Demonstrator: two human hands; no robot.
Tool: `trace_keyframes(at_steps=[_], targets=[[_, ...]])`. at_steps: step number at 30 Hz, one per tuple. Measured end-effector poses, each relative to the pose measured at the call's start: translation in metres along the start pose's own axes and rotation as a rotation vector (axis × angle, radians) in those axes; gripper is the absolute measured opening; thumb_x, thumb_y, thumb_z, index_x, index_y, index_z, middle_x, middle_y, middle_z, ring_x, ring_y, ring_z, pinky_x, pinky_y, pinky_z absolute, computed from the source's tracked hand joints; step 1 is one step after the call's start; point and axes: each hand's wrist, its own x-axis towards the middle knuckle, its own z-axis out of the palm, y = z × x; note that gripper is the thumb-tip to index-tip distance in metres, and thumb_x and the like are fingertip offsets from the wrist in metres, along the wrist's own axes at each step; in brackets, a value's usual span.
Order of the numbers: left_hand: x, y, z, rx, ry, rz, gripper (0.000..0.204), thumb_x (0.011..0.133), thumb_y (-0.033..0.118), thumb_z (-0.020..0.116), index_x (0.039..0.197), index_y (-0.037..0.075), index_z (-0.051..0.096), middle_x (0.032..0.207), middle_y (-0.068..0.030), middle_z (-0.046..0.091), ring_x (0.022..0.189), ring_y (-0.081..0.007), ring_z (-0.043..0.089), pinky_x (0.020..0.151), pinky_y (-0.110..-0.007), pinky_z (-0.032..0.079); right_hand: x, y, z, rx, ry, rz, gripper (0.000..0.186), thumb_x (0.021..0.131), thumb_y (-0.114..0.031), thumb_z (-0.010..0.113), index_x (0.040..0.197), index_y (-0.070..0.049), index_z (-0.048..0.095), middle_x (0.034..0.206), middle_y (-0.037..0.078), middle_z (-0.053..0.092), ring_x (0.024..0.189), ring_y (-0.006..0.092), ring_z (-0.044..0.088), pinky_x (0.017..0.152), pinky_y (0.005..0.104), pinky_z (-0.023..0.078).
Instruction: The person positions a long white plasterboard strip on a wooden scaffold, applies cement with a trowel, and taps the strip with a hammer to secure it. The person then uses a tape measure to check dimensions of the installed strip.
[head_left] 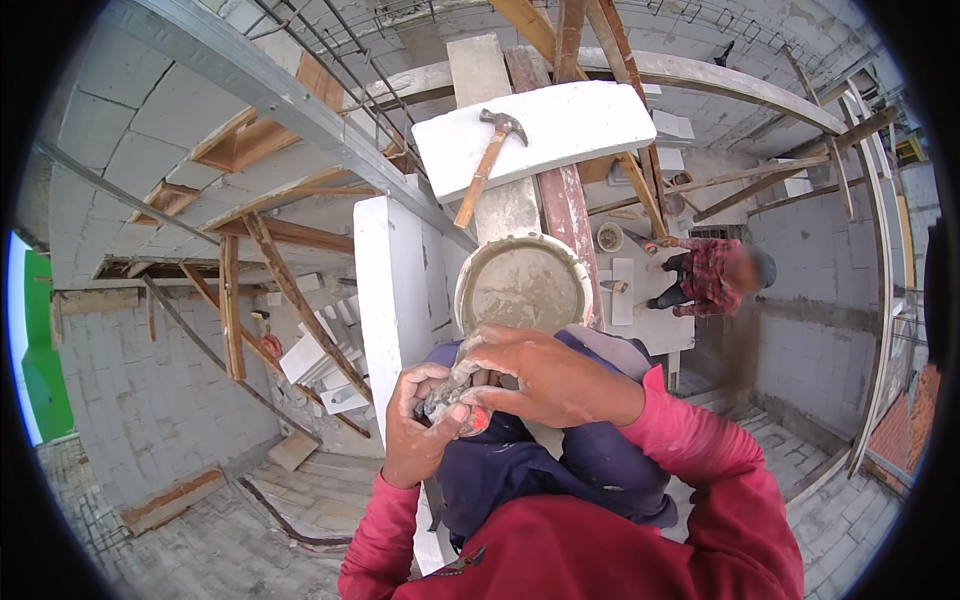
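Note:
In front of my lap, my left hand point(415, 432) and my right hand point(545, 375) are closed together, both smeared with grey mortar. Between them is a small mortar-caked thing point(440, 402) with an orange-red end point(480, 420); fingers cover most of it, so its kind is unclear. Just beyond my hands stands a round pale bucket point(461, 298) holding wet grey mortar point(525, 285). Past the bucket, a claw hammer point(484, 172) with a wooden handle lies on a white block point(590, 125).
White blocks point(378, 290) stand upright on my left, beside a metal beam point(270, 90). Wooden props point(285, 285) slant below. A person point(715, 270) in a plaid shirt is at a lower level on the right, near another bucket point(608, 237).

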Motion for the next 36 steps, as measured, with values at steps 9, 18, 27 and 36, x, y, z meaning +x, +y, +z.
trace_keyframes(at_steps=[9,18,27,36], targets=[[-0.009,-0.003,-0.016,0.272,-0.034,0.135,0.054,0.089,0.044,0.087,0.117,0.004,0.064,0.117,-0.0073,0.065,0.104,-0.0162,0.064,0.093,-0.033,0.053,0.025,0.012,-0.002,0.020,-0.276,-0.016,0.029,0.098,-0.028,0.071,0.106,-0.001,0.063,0.101,0.020,0.066,0.104,0.0414,0.065,0.091,0.0493,0.049],[-0.001,-0.004,-0.048,0.251,0.110,-0.092,0.026,0.105,0.025,0.067,0.111,0.001,0.065,0.106,-0.0075,0.073,0.084,-0.0127,0.065,0.078,-0.029,0.054,0.092,0.022,-0.052,0.362,-0.365,0.128,0.047,0.104,-0.042,0.065,0.103,0.005,0.063,0.082,0.013,0.068,0.072,0.0246,0.072,0.071,0.0398,0.056],[-0.025,-0.046,-0.090,0.422,0.411,-0.252,0.027,0.114,0.023,0.050,0.106,0.004,0.067,0.090,-0.0050,0.068,0.076,-0.0087,0.059,0.068,-0.026,0.048,0.215,0.122,-0.096,0.154,0.075,0.055,0.046,0.102,-0.039,0.070,0.120,0.003,0.067,0.096,0.021,0.075,0.088,0.0321,0.075,0.084,0.0411,0.058],[-0.063,-0.071,-0.116,0.283,0.773,-0.248,0.025,0.115,0.023,0.051,0.108,0.005,0.067,0.096,-0.0065,0.072,0.072,-0.0087,0.061,0.064,-0.025,0.049,0.344,0.287,-0.071,-0.342,0.443,0.032,0.045,0.105,-0.018,0.060,0.145,0.002,0.056,0.134,0.029,0.066,0.126,0.0457,0.062,0.109,0.0519,0.049]])
